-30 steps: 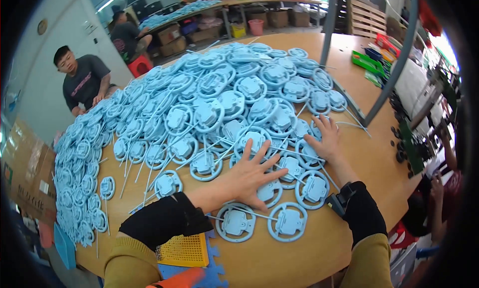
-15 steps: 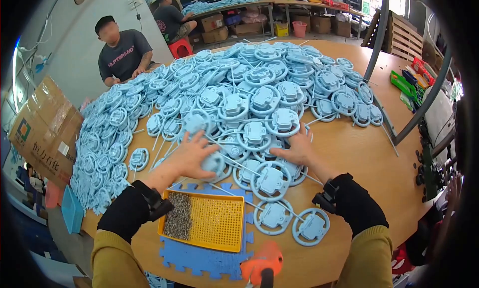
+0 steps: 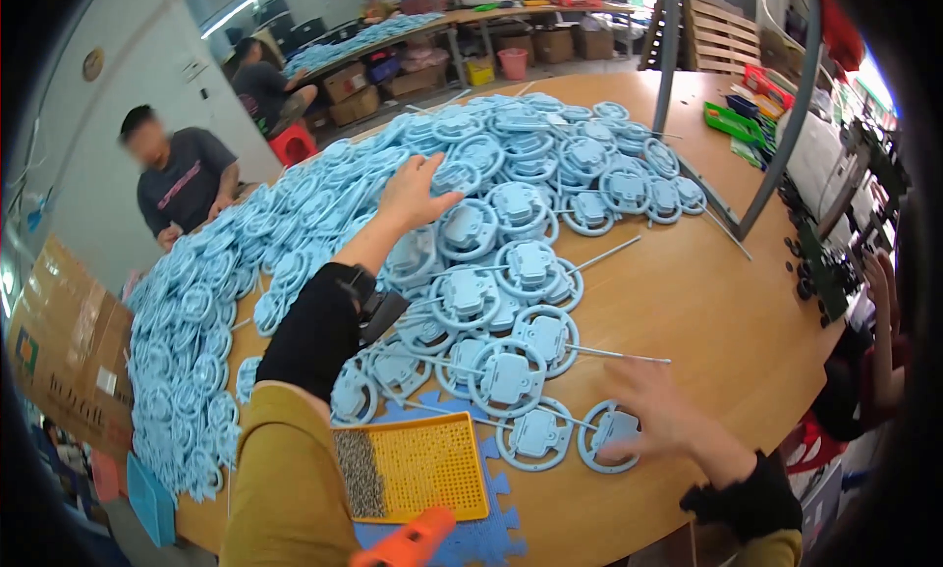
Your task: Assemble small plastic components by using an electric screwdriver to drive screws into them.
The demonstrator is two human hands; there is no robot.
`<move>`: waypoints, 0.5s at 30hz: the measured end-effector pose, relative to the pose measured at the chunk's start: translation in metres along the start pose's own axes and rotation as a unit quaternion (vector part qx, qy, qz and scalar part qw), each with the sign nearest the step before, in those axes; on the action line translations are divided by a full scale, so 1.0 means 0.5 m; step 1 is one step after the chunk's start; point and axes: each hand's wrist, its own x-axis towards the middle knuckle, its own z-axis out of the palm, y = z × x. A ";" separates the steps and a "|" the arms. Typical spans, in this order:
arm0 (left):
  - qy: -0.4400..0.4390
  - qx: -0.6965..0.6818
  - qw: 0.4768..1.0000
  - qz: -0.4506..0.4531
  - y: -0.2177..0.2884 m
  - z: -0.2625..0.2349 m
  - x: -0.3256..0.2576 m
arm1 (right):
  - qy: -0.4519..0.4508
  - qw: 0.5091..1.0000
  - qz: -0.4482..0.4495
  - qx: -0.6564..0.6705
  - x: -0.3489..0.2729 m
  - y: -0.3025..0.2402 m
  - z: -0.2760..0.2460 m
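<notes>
A large heap of light blue plastic toy steering wheels, several with thin rods sticking out, covers the wooden table. My left hand reaches far over the heap, thumb and fingers apart, touching the wheels beneath it. Lower right, my right hand is blurred by motion. Its fingers look spread, and its thumb lies over the edge of a single steering wheel at the near end of the row. I cannot tell whether it presses on that wheel.
A yellow perforated tray with small metal screws sits on a blue foam mat. An orange tool is near it. A grey metal frame stands at right, a cardboard box at left. A co-worker sits across.
My left hand has moved forward, farther over the heap. My right hand has left the heap's middle and come back toward the near right wheel. The view has shifted to the right.
</notes>
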 end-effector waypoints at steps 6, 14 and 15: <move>-0.070 -0.043 0.981 -0.175 0.014 0.097 0.048 | 0.025 0.998 0.044 -0.034 -0.072 -0.005 0.098; 0.147 -0.153 0.977 -0.015 0.043 -0.130 -0.105 | 0.106 0.994 0.015 0.033 0.049 0.045 0.146; 0.125 -0.163 0.979 0.003 0.060 -0.187 -0.139 | 0.134 0.990 0.029 0.015 0.042 0.024 0.126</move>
